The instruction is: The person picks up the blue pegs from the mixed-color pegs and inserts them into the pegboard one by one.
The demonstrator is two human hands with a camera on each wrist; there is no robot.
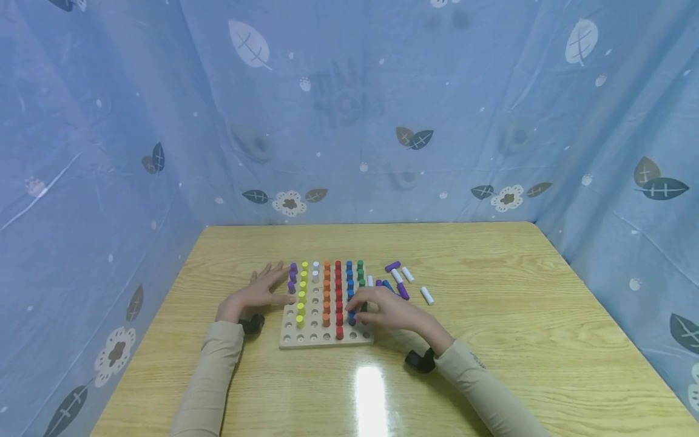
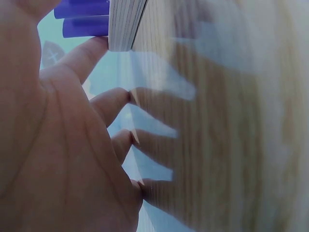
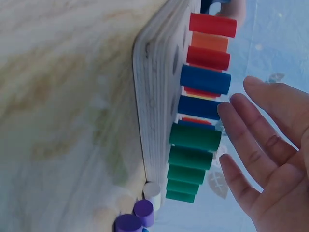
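Observation:
A wooden pegboard [image 1: 307, 343] lies on the table with columns of purple, yellow, white, orange, red, blue and green pegs. My left hand [image 1: 259, 292] rests at the board's left side with fingers spread. In the left wrist view, its index finger touches the board's edge [image 2: 120, 29] beside purple pegs [image 2: 87, 27]. My right hand [image 1: 384, 306] hovers over the front right part, close to the blue pegs [image 1: 352, 319]. From the right wrist view, its thumb and fingers are apart with nothing between them, near a blue peg [image 3: 205, 79] and the green pegs [image 3: 195, 137].
Loose pegs lie right of the board, among them a white peg [image 1: 428, 295], a purple peg [image 1: 403, 291] and a blue peg [image 1: 388, 286]. Blue patterned curtain [image 1: 349, 170] surrounds the wooden table [image 1: 491, 261] at the back and sides.

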